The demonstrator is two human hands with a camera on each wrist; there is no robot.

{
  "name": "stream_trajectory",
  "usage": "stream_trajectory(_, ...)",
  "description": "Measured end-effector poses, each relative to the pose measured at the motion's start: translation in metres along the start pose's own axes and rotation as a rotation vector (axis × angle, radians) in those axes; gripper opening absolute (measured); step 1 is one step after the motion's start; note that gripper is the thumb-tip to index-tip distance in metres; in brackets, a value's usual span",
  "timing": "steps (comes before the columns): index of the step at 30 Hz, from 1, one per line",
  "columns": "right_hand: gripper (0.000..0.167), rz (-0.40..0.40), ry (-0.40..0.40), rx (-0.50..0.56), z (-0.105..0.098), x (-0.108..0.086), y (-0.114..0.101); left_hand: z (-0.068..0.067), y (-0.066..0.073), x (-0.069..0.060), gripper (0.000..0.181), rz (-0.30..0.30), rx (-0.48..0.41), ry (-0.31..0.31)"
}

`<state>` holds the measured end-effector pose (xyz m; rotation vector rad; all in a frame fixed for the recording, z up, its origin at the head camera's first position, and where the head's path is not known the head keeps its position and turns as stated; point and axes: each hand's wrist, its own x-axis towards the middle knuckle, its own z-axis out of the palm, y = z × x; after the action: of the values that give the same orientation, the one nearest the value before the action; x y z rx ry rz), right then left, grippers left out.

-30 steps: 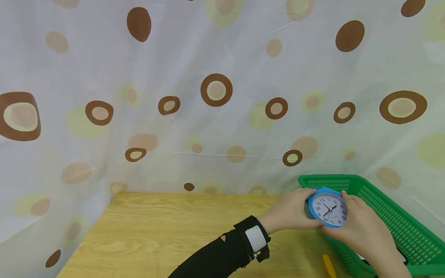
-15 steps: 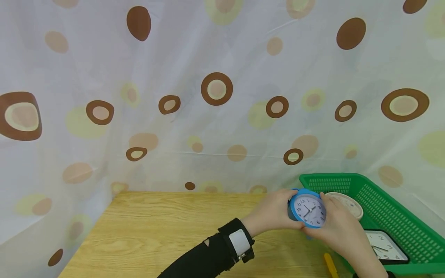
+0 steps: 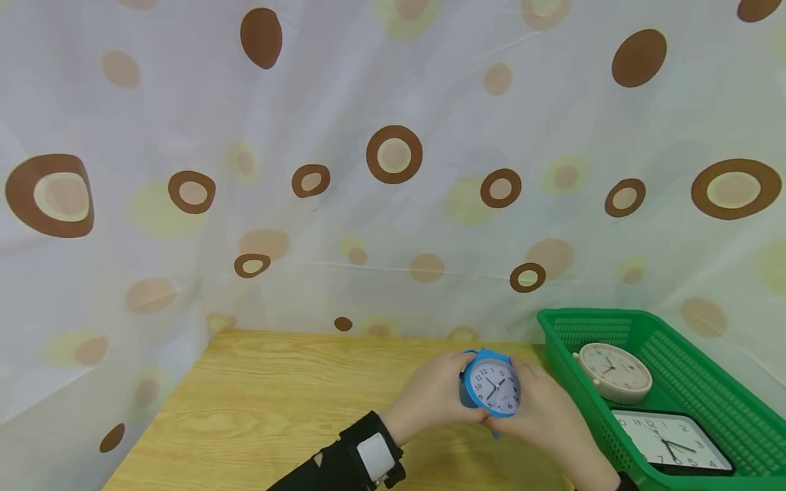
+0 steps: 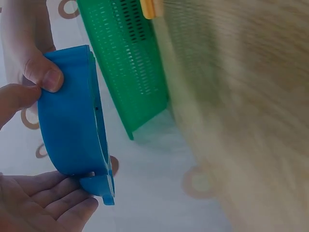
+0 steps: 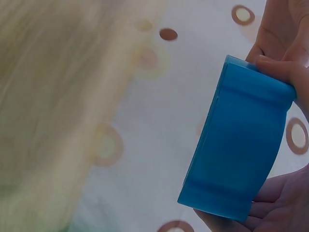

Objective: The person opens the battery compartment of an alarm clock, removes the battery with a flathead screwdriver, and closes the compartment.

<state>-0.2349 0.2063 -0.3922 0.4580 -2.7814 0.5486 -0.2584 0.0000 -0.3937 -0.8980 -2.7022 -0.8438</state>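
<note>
A blue round alarm clock (image 3: pixel 493 387) is held above the table by both hands, its white dial tilted up toward the head camera. My left hand (image 3: pixel 432 394) grips its left side, with the thumb low at the front edge. From the other side, my right hand (image 3: pixel 543 412) grips the right edge. The left wrist view shows the blue casing (image 4: pixel 72 116) from the side, with fingers at its top and bottom. In the right wrist view, the casing (image 5: pixel 236 145) hides part of the fingers.
A green plastic basket (image 3: pixel 700 358) stands at the right. Inside it lie a cream round clock (image 3: pixel 616 368) and a black-framed rectangular clock (image 3: pixel 672 440). The wooden table (image 3: pixel 276 395) meets a dotted curtain (image 3: pixel 344 218) behind. An orange object (image 4: pixel 148 8) shows partly near the basket.
Both hands have carried the blue alarm clock leftward, away from the basket's edge to over the table. The two clocks in the basket have come into full sight.
</note>
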Motion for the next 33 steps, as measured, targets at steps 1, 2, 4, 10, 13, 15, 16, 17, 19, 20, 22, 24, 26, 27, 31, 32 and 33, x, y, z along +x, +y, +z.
stream_trajectory(1,0.116,-0.004,-0.011,0.01,0.005,0.0,-0.002,0.002,-0.004,-0.004,0.083,-0.011,-0.005,0.001)
stream_trajectory(2,0.116,-0.007,-0.022,0.02,0.009,0.0,-0.004,0.003,-0.007,-0.009,0.083,-0.019,-0.003,0.005)
stream_trajectory(4,0.116,-0.009,-0.049,0.037,0.018,0.001,-0.008,0.007,-0.014,-0.017,0.082,-0.044,-0.012,0.013)
stream_trajectory(10,0.11,-0.015,-0.077,0.056,0.034,0.003,-0.018,0.013,-0.028,-0.037,0.083,-0.113,-0.053,0.057)
stream_trajectory(13,0.112,-0.023,-0.089,0.052,0.041,0.005,-0.023,0.013,-0.033,-0.046,0.084,-0.137,-0.078,0.068)
stream_trajectory(15,0.114,-0.022,-0.105,0.05,0.045,0.005,-0.026,0.013,-0.036,-0.051,0.084,-0.145,-0.084,0.071)
stream_trajectory(16,0.114,-0.019,-0.116,0.046,0.047,0.006,-0.027,0.013,-0.037,-0.053,0.084,-0.149,-0.089,0.07)
stream_trajectory(17,0.115,-0.014,-0.124,0.042,0.05,0.006,-0.029,0.014,-0.038,-0.055,0.084,-0.155,-0.099,0.067)
stream_trajectory(19,0.116,-0.007,-0.146,0.043,0.054,0.006,-0.031,0.015,-0.04,-0.059,0.084,-0.162,-0.111,0.064)
stream_trajectory(20,0.116,-0.002,-0.157,0.042,0.056,0.006,-0.032,0.015,-0.042,-0.061,0.083,-0.169,-0.123,0.061)
stream_trajectory(22,0.116,0.006,-0.175,0.034,0.06,0.005,-0.034,0.017,-0.044,-0.065,0.082,-0.182,-0.136,0.054)
stream_trajectory(24,0.116,0.006,-0.183,0.027,0.064,0.005,-0.035,0.02,-0.047,-0.069,0.081,-0.192,-0.146,0.052)
stream_trajectory(26,0.115,0.002,-0.183,0.023,0.068,0.004,-0.036,0.022,-0.05,-0.073,0.081,-0.198,-0.156,0.052)
stream_trajectory(27,0.115,-0.004,-0.181,0.025,0.07,0.004,-0.037,0.023,-0.051,-0.074,0.081,-0.199,-0.162,0.054)
stream_trajectory(31,0.113,-0.032,-0.196,0.068,0.077,0.003,-0.036,0.025,-0.055,-0.079,0.08,-0.214,-0.192,0.05)
stream_trajectory(32,0.113,-0.037,-0.206,0.084,0.079,0.003,-0.036,0.025,-0.055,-0.08,0.08,-0.221,-0.2,0.046)
stream_trajectory(33,0.113,-0.041,-0.217,0.1,0.08,0.003,-0.036,0.025,-0.055,-0.08,0.079,-0.228,-0.207,0.04)
